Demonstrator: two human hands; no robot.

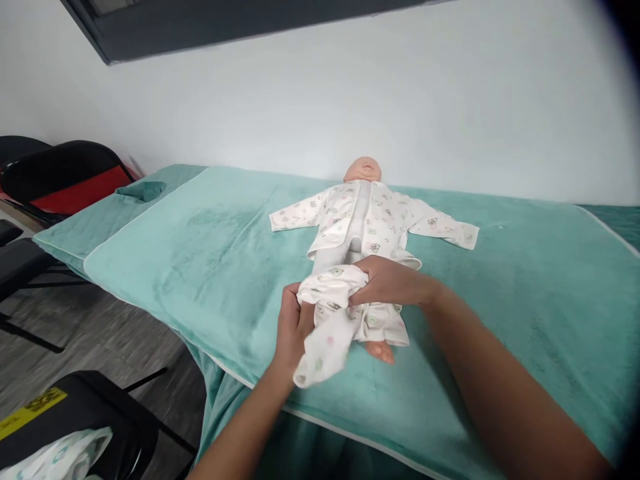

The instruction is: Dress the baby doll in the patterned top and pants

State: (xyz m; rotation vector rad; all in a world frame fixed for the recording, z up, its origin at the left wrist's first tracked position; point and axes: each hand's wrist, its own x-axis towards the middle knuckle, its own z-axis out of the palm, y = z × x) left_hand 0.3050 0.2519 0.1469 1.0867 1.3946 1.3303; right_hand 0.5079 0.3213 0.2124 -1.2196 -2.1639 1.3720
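A baby doll [361,170] lies on its back, head toward the wall, in a white patterned baby jacket [343,207] with the front apart and both sleeves spread. Bunched around its lower legs are matching baby pants [333,287]. My left hand [293,320] grips the bunched pants at the left leg, its fingers partly hidden by the cloth. From the other side my right hand [385,280] pinches the same fabric near the doll's knees. One pant leg hangs loose toward me, and the doll's bare foot [381,351] pokes out of the other.
Teal velvety covering [215,253] drapes the bed, which has a face hole [141,191] at its left end. Black chairs [75,173] stand at the left. A nearer chair [100,413] holds a white patterned cloth [65,457]. The wall [325,113] borders the far side.
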